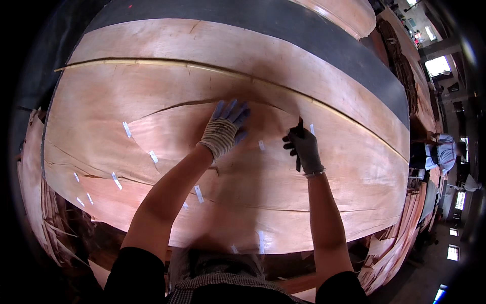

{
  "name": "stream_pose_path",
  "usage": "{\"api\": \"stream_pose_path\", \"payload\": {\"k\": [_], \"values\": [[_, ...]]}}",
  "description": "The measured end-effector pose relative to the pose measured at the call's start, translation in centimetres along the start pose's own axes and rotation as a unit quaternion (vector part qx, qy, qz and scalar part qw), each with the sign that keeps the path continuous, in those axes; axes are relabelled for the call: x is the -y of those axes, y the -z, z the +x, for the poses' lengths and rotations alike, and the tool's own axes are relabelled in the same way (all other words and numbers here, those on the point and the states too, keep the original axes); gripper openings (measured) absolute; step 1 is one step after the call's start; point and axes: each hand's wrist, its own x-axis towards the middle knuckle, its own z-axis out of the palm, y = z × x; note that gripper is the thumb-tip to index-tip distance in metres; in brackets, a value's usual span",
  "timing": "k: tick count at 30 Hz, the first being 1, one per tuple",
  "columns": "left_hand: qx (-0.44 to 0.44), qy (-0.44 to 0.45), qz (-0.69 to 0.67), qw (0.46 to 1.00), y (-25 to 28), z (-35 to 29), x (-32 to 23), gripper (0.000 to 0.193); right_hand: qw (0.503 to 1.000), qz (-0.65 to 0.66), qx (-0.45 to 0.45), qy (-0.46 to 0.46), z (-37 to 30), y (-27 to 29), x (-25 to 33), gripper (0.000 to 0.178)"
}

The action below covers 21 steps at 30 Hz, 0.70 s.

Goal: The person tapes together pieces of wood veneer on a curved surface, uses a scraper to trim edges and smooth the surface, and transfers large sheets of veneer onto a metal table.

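Observation:
A broad, thin sheet of pinkish-brown wood veneer (324,197) lies before me. My left hand (225,127), in a striped glove with bluish fingers, rests on it with the fingers spread. Just beyond those fingertips, a curved dark split (185,105) runs through the veneer. To the right, my right hand (306,149) wears a dark grey glove and is closed around a slim dark knife-like tool (298,163). Its pointed end sticks up past the fingers; the grip hides most of the rest. Short white tape strips (153,156) are stuck along several seams.
A long, thin bamboo pole (187,64) lies across the sheet beyond my hands. Behind the sheet runs a dark tabletop band (354,63), with more veneer (339,12) past it. Loose veneer pieces (400,233) are stacked at the near right. Another person (444,152) stands at far right.

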Motion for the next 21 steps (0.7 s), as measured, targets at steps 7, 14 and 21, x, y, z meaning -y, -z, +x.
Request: {"api": "stream_pose_path", "payload": {"k": [7,14,21], "values": [[0.046,0.029,-0.018,0.998,-0.6,0.3,0.3,0.057,0.999,0.004,-0.043,-0.03,8.1,-4.0,0.5,0.017],[0.061,0.049,-0.005,0.997,-2.9,6.3,-2.4,0.047,0.962,-0.241,-0.127,0.011,11.7,-4.4,-1.4,0.035],[0.049,-0.015,-0.12,0.991,-4.6,7.7,0.3,0.033,0.927,-0.362,-0.094,0.017,7.5,-0.9,-1.9,0.031]]}}
